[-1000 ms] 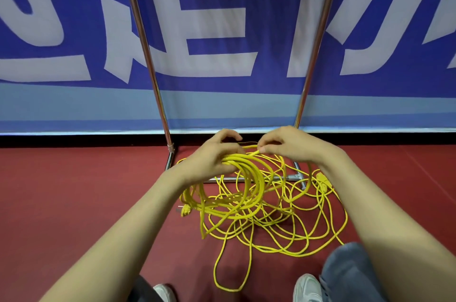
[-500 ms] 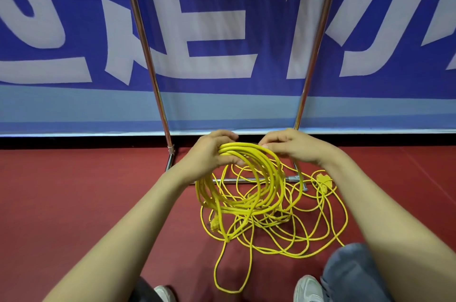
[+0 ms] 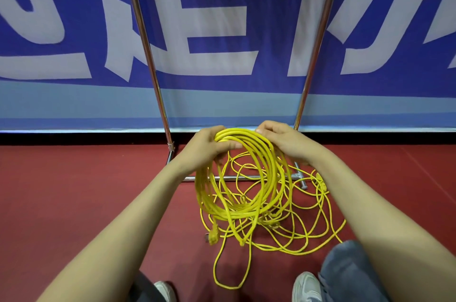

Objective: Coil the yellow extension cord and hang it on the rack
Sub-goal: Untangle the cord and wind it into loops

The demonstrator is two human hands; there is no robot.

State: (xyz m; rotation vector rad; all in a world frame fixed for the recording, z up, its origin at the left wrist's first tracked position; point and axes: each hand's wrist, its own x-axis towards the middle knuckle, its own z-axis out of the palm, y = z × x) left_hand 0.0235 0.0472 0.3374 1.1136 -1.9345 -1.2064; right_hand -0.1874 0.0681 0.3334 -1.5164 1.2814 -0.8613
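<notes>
Cord (image 3: 232, 213) is hanging as a half-made coil between both hands, low over the red floor (image 3: 74, 190) and just in front of the rack (image 3: 145, 55). At the left, the left hand (image 3: 209, 146) is gripping the top of the bundle, fingers and thumb curled round the gathered loops, while a plug (image 3: 213, 235) is dangling below. In the middle the loops are sagging and fanning apart, so the cord is looking light, limp and a little springy; it is probably best held at the top, where every turn crosses. At the right, the right hand (image 3: 283, 141) is curling over the same strands, and the uncoiled rest is lying tangled across the rack's base bar, likely to snag.
</notes>
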